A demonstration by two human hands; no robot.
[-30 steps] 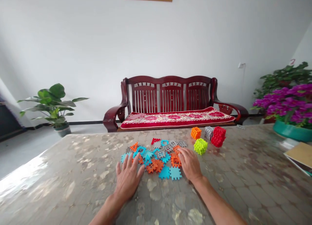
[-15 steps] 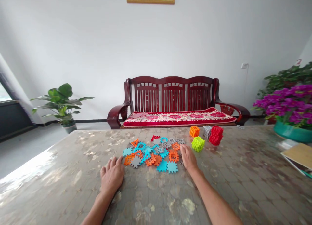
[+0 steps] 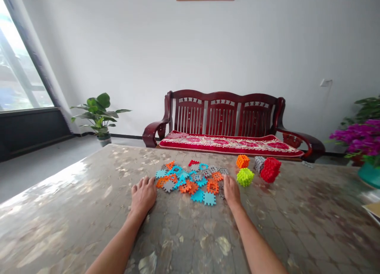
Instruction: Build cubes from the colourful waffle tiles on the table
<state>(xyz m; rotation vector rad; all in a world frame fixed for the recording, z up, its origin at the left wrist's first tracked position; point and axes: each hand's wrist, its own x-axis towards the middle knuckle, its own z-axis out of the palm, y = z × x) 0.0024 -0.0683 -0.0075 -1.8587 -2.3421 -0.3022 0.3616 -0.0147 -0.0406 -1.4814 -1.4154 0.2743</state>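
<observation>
My left hand point(image 3: 144, 195) lies palm down on the table, just left of a loose pile of flat interlocking plastic tiles. Its fingers are stretched out and nothing is in them. To the right of the pile rests my right hand point(image 3: 232, 190), fingers extended, nearest the grey and orange tiles at that side. The pile mixes colours: a grey tile point(image 3: 169, 186), an orange tile point(image 3: 212, 186) with a cut-out centre and a light teal tile point(image 3: 209, 198) are among several overlapping ones. Beyond my right hand stand a lime-green block point(image 3: 245, 177) and an orange block point(image 3: 242, 161).
A red block point(image 3: 270, 170) and a grey block point(image 3: 259, 163) stand farther right on the patterned tabletop point(image 3: 178, 242). Behind the table is a dark red wooden bench point(image 3: 221, 117). Purple flowers point(image 3: 360, 137) are at the right, a potted plant point(image 3: 99, 113) back left.
The head view has swung left, so the scene sits farther right and more window shows. Both hands keep about the same places beside the pile; the tiles look unmoved.
</observation>
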